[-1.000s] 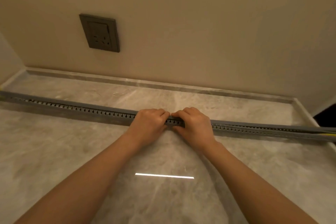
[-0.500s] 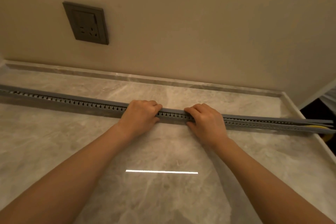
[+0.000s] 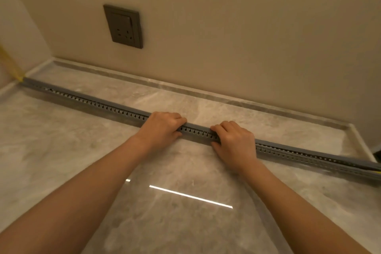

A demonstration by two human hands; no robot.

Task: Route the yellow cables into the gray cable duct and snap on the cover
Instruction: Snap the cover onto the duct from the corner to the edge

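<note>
Your left hand (image 3: 160, 128) and right hand (image 3: 235, 142) pinch cover (image 3: 198, 125) onto duct (image 3: 194, 137), fingers curled over, apparently to snap the span between.

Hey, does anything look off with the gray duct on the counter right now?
Yes. Right of the right hand, the cover seems to ride above the gray duct, the gap widening toward the far right end, where a yellow cable shows through. It looks unsnapped there. Left of the left hand it looks flush.
</note>
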